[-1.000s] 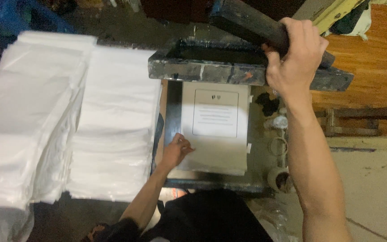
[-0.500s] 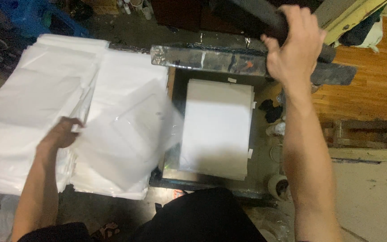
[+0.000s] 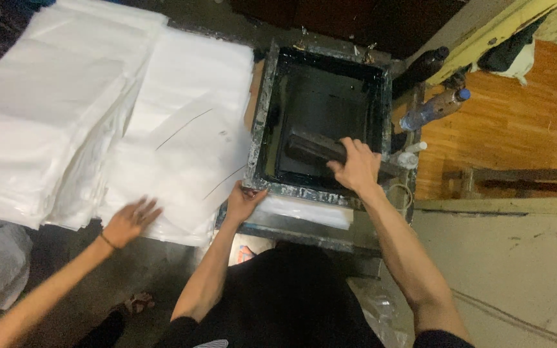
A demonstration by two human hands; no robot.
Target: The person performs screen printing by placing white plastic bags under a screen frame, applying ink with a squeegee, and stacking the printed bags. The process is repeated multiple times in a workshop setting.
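The right hand (image 3: 356,166) grips a dark squeegee (image 3: 314,149) inside the ink-blackened screen frame (image 3: 257,125) (paint-crusted rim), whose corner the left hand (image 3: 245,198) pinches.

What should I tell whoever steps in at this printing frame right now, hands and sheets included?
Left hand grips the near left corner of the ink-stained screen frame, which lies flat. Right hand holds the squeegee inside the frame at its near end. A white sheet shows under the frame's near edge. Another person's hand rests on the white stacks at left. No stroke visible on this sheet yet.
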